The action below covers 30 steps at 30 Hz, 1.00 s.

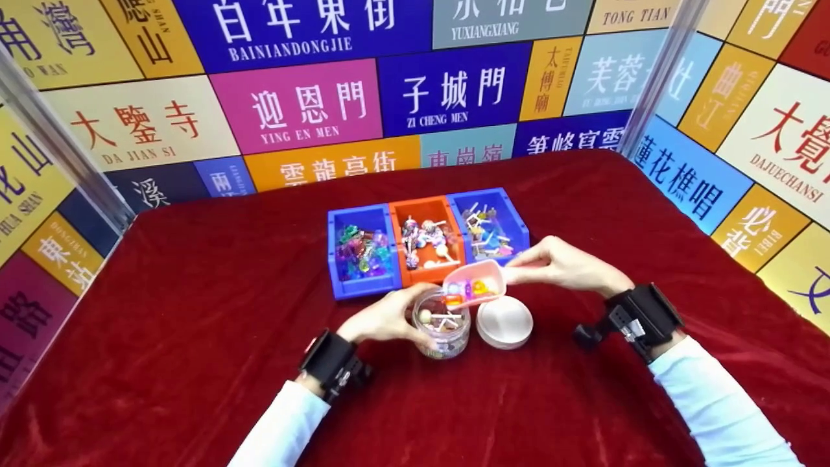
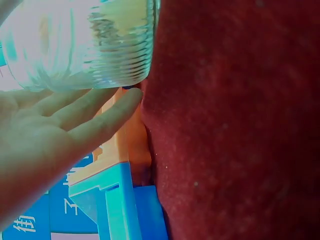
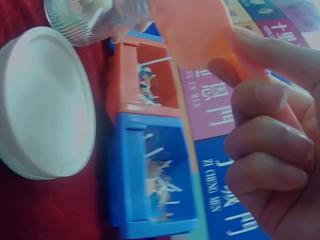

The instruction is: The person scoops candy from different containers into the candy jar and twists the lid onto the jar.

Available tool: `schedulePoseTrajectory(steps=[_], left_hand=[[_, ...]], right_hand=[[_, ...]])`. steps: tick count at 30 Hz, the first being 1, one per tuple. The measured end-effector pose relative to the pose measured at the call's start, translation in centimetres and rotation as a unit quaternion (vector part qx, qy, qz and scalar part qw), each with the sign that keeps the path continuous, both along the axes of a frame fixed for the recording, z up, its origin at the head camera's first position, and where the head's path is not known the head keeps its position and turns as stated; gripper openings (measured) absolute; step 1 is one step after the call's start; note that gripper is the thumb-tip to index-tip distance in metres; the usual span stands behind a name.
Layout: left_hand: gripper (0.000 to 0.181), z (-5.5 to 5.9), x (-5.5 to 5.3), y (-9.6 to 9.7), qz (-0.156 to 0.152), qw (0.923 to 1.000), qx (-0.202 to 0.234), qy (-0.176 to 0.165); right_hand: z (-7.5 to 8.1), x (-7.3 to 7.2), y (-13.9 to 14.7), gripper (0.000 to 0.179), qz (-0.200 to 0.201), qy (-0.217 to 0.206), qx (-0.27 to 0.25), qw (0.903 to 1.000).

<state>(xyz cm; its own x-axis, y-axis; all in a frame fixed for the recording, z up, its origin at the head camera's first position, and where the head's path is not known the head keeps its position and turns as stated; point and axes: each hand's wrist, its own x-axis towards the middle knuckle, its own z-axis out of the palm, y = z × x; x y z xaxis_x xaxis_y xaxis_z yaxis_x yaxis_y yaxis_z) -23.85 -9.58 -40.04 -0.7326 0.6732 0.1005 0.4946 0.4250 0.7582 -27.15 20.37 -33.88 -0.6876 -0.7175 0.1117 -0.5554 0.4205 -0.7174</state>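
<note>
Since the ribbed, see-through jar (image 1: 446, 347) was either plastic or glass (couldn't tell which), I'd guess it was stiff, kinda slick, and best held round its sides. It sat below the frame's center, a touch right, and the left grip (image 1: 382, 318) was spread wide around it. Just right of it was a white lid (image 1: 505, 322). Above the mouth hung a pink scoop (image 1: 489, 271), probably light and rigid, with shiny pieces (image 1: 480, 287) likely to slide. Handle's the place to grab, and the right grip (image 1: 567, 267) pinched it there, narrow. Farther up stood three bins (image 1: 366, 287).
</note>
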Motion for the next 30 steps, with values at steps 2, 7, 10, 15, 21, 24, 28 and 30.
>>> schedulePoseTrajectory(steps=[2,7,10,15,21,24,28,30], left_hand=[[0.075,0.0,0.0,0.0,0.002,1.0000,-0.004,0.000],[0.076,0.0,0.0,0.0,0.006,0.9999,-0.010,-0.013],[0.076,-0.1,-0.1,0.0,0.005,0.9998,-0.007,-0.017],[0.076,-0.1,-0.1,0.0,0.003,0.9997,-0.001,-0.024],[0.077,0.0,-0.1,0.0,0.007,0.9996,-0.003,-0.026],[0.078,-0.1,-0.1,0.0,0.010,0.9995,-0.004,-0.031],[0.078,-0.1,-0.1,0.1,0.013,0.9992,-0.004,-0.037],[0.078,-0.1,0.0,0.0,0.013,0.9992,-0.004,-0.037]], right_hand=[[0.6,0.3,-0.2,0.021,-0.005,0.010,0.016,0.9998],[2.1,1.0,-0.7,0.024,-0.015,0.033,0.063,0.9973],[2.9,1.5,-1.0,0.026,-0.007,0.056,0.091,0.9942],[3.8,1.8,-1.7,0.027,0.013,0.106,0.121,0.9870],[4.4,1.9,-2.2,0.027,0.022,0.133,0.136,0.9815],[4.5,1.9,-2.4,0.026,0.029,0.140,0.137,0.9802],[4.6,1.9,-2.4,0.025,0.031,0.142,0.135,0.9801],[4.5,1.9,-2.4,0.025,0.030,0.144,0.136,0.9797]])
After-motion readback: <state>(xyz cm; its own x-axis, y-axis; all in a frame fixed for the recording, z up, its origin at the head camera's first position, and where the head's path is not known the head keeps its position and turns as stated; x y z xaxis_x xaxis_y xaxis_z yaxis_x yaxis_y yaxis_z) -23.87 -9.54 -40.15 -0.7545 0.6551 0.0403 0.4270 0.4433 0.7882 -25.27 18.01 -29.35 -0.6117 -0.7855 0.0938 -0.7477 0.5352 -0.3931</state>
